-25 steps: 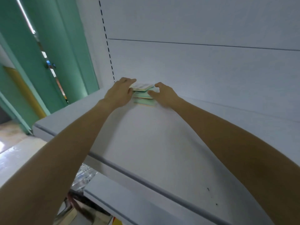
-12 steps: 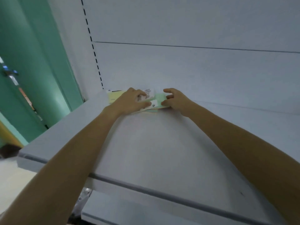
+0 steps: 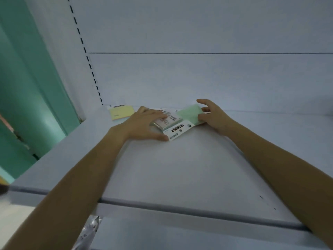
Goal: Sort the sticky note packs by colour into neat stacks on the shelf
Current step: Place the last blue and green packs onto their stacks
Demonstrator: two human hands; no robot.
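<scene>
At the back of the white shelf (image 3: 180, 168) lies a green sticky note pack (image 3: 191, 112) with a white "STICKY NOTE" header card (image 3: 178, 131). A second pack (image 3: 168, 121) lies label side up, partly on top of it. My left hand (image 3: 144, 124) rests flat on that second pack, thumb against the header card. The green pack's right edge is pinched by my right hand (image 3: 213, 117), index finger raised. A yellow pack (image 3: 122, 111) lies apart in the back left corner.
The white back panel (image 3: 198, 78) rises right behind the packs, with a slotted upright (image 3: 90, 65) at its left. Beyond the shelf's left end is a teal wall (image 3: 30, 87). A lower shelf (image 3: 180, 235) and crinkled plastic (image 3: 90, 230) show below the front edge.
The stack between my hands has been spread out: the green pack now lies further right and the label-up pack is slid off it. The yellow pack has come into view at left.
</scene>
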